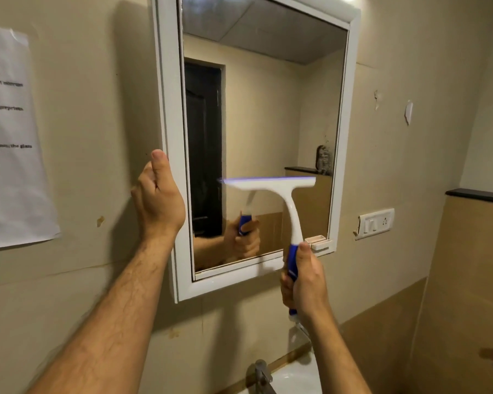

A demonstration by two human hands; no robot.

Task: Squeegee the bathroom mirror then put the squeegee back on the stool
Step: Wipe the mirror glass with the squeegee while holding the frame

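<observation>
Two hands were up at the mirror [268,109]: the left hand [158,194] braced the outer left edge of its white frame [171,137], thumb up along the frame, remaining fingers curled loosely and clamping nothing that could be seen. The right hand [303,275] was wrapped tight around the blue handle of the squeegee [279,194], thumb pressed on the grip near the frame's lower right corner. Squeegee blade sat level across the lower half of the glass, closer to the right edge than the left, its edge blurred, so real contact with the glass couldn't be confirmed, though the reflection met it closely. Stool was not in view. Judged step: mid-stroke on the lower part of the mirror, return to the stool not yet started. To do the stroke well, the blade probably wanted even pressure along its whole length, kept level, with passes overlapping and run right to the bottom edge of the frame. A small white box [316,242] sat at the lower right corner of the frame and could catch the blade, so easing off there looked wise. The left hand steadying the frame seemed sensible. A tap [261,373] and a basin [296,376] lay below.
</observation>
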